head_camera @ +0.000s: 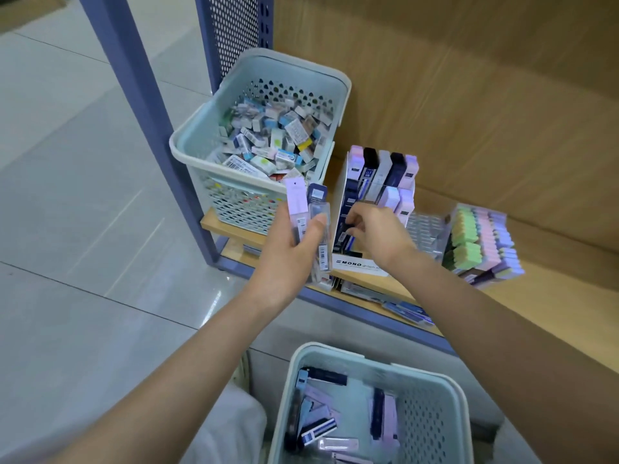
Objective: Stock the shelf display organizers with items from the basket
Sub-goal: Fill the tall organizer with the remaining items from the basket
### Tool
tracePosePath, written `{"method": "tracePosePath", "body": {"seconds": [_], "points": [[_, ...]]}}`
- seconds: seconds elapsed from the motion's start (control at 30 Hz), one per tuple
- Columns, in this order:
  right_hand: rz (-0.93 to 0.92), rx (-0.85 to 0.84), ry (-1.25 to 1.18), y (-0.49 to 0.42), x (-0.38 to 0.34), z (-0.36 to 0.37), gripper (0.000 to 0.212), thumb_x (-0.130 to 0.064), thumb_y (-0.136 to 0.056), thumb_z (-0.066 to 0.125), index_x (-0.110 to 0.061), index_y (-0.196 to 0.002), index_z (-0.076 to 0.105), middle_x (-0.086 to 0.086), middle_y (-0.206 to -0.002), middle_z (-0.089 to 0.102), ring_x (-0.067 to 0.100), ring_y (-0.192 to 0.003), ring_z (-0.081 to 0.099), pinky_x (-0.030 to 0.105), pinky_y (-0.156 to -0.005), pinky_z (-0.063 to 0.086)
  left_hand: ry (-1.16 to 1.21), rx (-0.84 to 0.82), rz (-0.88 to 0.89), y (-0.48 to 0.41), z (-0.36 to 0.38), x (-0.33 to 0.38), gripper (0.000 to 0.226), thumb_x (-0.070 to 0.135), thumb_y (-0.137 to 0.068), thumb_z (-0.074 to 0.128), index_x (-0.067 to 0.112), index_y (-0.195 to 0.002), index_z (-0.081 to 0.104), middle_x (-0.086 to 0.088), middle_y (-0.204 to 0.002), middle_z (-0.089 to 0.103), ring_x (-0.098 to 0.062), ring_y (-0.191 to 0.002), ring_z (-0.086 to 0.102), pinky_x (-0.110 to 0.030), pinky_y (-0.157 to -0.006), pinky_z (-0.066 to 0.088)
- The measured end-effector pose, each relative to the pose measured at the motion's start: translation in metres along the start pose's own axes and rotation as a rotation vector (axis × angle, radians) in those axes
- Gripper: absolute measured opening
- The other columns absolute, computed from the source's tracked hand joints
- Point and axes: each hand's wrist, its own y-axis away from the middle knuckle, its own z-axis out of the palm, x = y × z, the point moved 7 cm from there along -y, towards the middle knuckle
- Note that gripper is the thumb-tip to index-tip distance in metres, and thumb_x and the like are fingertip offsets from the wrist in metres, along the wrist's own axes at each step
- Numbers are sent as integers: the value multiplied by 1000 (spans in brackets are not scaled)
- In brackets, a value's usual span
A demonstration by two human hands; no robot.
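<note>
At the front edge of the wooden shelf (569, 289), a white card organizer (339, 195) is seen, packed with upright slim packets in lilac, black and grey. A dark packet (342, 233) in its front row is pinched by the curled fingertips of the right hand (378, 232). Two flat, glossy packets (298, 204) are gripped upright by the left hand (288, 259), just off the organizer's left side. More packets are scattered in the perforated pale plastic basket (432, 416) below the shelf edge. A second basket (264, 67), filled with small boxes, is set at the shelf's left end beside the blue steel post (144, 95). A narrow gap is left between it and the organizer.
</note>
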Motion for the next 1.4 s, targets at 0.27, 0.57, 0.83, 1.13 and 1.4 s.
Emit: {"method": "tracePosePath", "body": {"seconds": [0.27,0.57,0.83,1.13,1.4], "points": [[29,107,220,-2,-1,3,20,-18,-95,49,-15,-113,59,5,-111,62,26,-95,59,31,-68,45,43,1,-17,-4,2,-8,13,25,-98,44,36,-94,43,7,-98,57,1,-87,55,-10,-71,46],[95,-35,-720,50,-34,-30,32,-33,-100,37,-14,-108,62,-1,-95,65,11,-80,64,24,-72,56,-31,-129,-27,6,15,-19,14,22,-97,46,28,-109,49,6,-97,61,0,-88,58,-5,-69,47],[317,-82,-949,68,-23,-34,21,-25,-98,46,-8,-107,54,13,-108,64,13,-76,67,21,-65,57,-58,-293,-178,20,30,-35,20,26,-97,46,28,-116,53,6,-103,69,-5,-93,64,-15,-72,48],[272,-58,-1094,82,-33,-42,23,-15,-100,40,-8,-119,51,12,-106,67,18,-86,69,26,-70,59,67,-334,-127,29,38,-18,20,12,-98,44,21,-115,45,-13,-86,58,-15,-60,60,-25,-54,53],[255,68,-1105,90,-24,-57,17,-11,-96,51,-6,-110,59,11,-97,71,17,-80,71,22,-69,58,39,-227,-73,31,33,-10,15,15,-98,42,19,-112,45,-5,-69,58,-6,-49,57,-17,-47,46]]}}
